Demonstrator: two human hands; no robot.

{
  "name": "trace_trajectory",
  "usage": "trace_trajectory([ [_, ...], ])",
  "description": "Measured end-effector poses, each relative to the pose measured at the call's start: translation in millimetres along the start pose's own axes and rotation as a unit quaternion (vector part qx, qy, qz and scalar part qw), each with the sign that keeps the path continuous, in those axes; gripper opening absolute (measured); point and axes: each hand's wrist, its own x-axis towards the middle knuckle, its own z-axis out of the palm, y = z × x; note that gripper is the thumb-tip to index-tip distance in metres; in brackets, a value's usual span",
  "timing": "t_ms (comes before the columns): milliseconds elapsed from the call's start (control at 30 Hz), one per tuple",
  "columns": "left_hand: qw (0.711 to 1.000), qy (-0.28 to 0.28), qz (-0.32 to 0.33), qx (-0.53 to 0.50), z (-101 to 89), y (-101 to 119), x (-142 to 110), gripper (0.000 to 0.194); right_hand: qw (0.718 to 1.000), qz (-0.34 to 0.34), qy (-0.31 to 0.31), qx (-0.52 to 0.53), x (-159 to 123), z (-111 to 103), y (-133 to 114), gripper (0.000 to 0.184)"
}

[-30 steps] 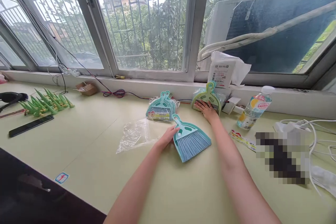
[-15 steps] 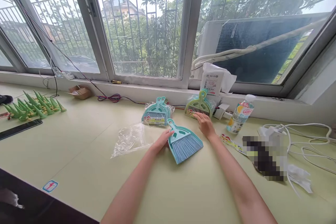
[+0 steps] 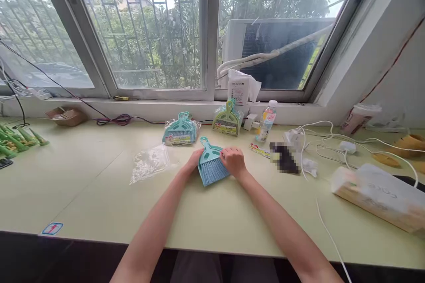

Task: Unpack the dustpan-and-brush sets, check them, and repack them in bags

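A light-blue mini dustpan and brush set is held between my two hands, its handle pointing toward the window and its bristles toward me. My left hand grips the left edge, its fingertips mostly hidden behind the pan. On the right edge, my right hand is closed with its fingers curled over the pan's corner. Just behind stands a bagged stack of blue dustpan sets with a printed label. A similar green-and-blue bagged stack is further right. To the left lies a crumpled clear plastic bag.
At the right back are a drink bottle, a printed card, white cables and a plastic-wrapped tissue pack. A cardboard box and green cone-shaped pieces sit at the left. A windowsill borders the table's back.
My right hand has come from beside the green stack onto the right edge of the blue dustpan set. The camera view has turned to the right.
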Motion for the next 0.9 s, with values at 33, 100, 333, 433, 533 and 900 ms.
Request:
trace_trajectory([
  [33, 1.000, 0.002, 0.010, 0.011, 3.1, 1, -1, 0.046, 0.999, -0.008, -0.006, -0.032, -4, -6, -6, 0.030],
  [100, 0.999, 0.001, 0.026, 0.023, 10.1, 0, -2, 0.046, 0.998, 0.008, -0.011, -0.060, -10, -16, -15, 0.029],
  [333, 0.993, -0.058, 0.088, 0.055, 27.4, -7, -4, 0.051, 0.995, 0.071, -0.032, -0.058, -21, -24, -26, 0.030],
  [433, 0.994, -0.066, 0.087, 0.029, 27.4, -2, -8, 0.051, 0.995, 0.097, -0.036, -0.010, -19, -23, -27, 0.028],
  [533, 0.995, -0.092, 0.048, -0.003, 25.7, 7, -14, 0.049, 0.986, 0.155, -0.027, 0.062, -18, -21, -27, 0.030],
  [900, 0.981, -0.151, 0.079, 0.091, 32.0, 33, -22, 0.039, 0.938, 0.278, 0.063, 0.197, -13, -20, -18, 0.041],
])
